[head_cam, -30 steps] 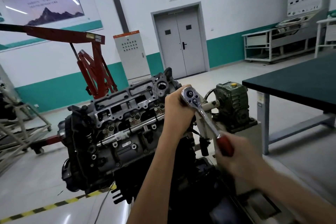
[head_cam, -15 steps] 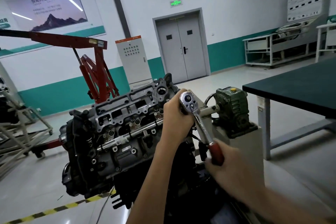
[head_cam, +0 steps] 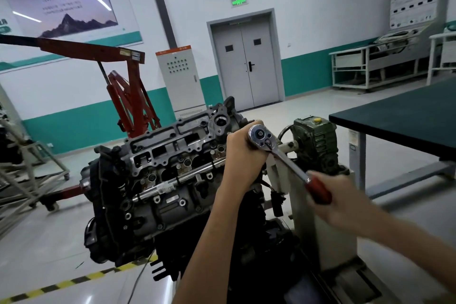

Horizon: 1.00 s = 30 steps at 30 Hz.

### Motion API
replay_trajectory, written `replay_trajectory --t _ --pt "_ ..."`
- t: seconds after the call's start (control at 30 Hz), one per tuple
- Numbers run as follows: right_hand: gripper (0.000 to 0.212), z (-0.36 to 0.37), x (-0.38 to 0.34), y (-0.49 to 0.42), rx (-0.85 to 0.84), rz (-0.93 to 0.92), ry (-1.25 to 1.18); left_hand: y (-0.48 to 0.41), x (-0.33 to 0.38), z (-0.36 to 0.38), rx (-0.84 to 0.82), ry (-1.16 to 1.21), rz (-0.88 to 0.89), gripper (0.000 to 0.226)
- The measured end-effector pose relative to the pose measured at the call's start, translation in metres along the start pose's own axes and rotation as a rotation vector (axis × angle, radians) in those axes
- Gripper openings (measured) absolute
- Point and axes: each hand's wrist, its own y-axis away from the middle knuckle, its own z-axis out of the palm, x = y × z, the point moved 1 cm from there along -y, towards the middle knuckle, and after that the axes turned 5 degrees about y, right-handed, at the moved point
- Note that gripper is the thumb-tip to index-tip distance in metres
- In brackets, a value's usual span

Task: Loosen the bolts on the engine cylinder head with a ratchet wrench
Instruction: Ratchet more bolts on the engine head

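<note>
Left grip point(head_cam: 243, 155): bare hand, knuckles and wrist sharply seen. Left forearm point(head_cam: 209, 229): bare, slim, running to bottom frame edge. Right grip point(head_cam: 345, 201): bare hand, motion-blurred, fine detail unreadable. Right forearm point(head_cam: 399, 237): bare to right frame edge, also blurred.

Automotive training workshop: red steel engine hoist point(head_cam: 128, 96), bare grey engine block on stand point(head_cam: 160, 180), wall-mounted component display board point(head_cam: 414, 2), yellow-black floor hazard tape point(head_cam: 74, 281).

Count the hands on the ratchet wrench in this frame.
2. The left hand grips beneath the head of the ratchet wrench, at the cylinder head; the right hand holds its red handle, lower right. No other hand shows.
</note>
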Motion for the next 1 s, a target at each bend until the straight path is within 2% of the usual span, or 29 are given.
replay_trajectory --t 0.07,0.13,0.23,0.33,0.4,0.5,0.57,0.7,0.77,0.9,1.0 --pt "0.029 -0.032 0.016 -0.019 0.011 -0.085 0.244 -0.001 0.002 -0.001 -0.002 -0.009 -0.002 0.025" --pt "0.027 -0.053 0.021 -0.039 0.104 -0.134 0.448 -0.001 0.002 -0.001 -0.009 0.002 -0.021 0.023" --pt "0.029 -0.051 0.023 -0.044 0.147 -0.128 0.473 0.0 0.001 -0.002 -0.003 0.009 -0.023 0.022" --pt "0.024 -0.016 0.016 -0.021 0.14 0.005 0.278 0.005 0.001 -0.001 0.013 -0.005 0.055 0.022" --pt "0.024 0.013 -0.002 -0.005 0.151 0.107 0.078 0.006 0.001 -0.001 0.043 -0.041 0.103 0.032" --pt "0.021 0.06 -0.046 0.007 0.233 0.198 -0.218 0.003 -0.002 -0.004 0.1 -0.098 0.112 0.049" --pt "0.02 0.084 -0.073 0.008 0.282 0.268 -0.443 0.003 -0.003 -0.006 0.065 -0.058 0.095 0.046" --pt "0.021 0.096 -0.081 0.005 0.301 0.27 -0.537 0.001 -0.001 -0.008 0.025 0.004 0.059 0.044" --pt "0.022 0.082 -0.064 0.006 0.246 0.241 -0.432 0.0 -0.003 -0.007 0.022 -0.001 0.021 0.037" --pt "0.024 0.021 -0.011 0.002 0.077 0.09 -0.003 -0.002 0.0 -0.005 0.038 -0.022 0.007 0.029" --pt "0.027 -0.031 0.011 -0.022 0.074 -0.053 0.354 -0.002 0.004 -0.005 0.024 -0.029 0.006 0.026"
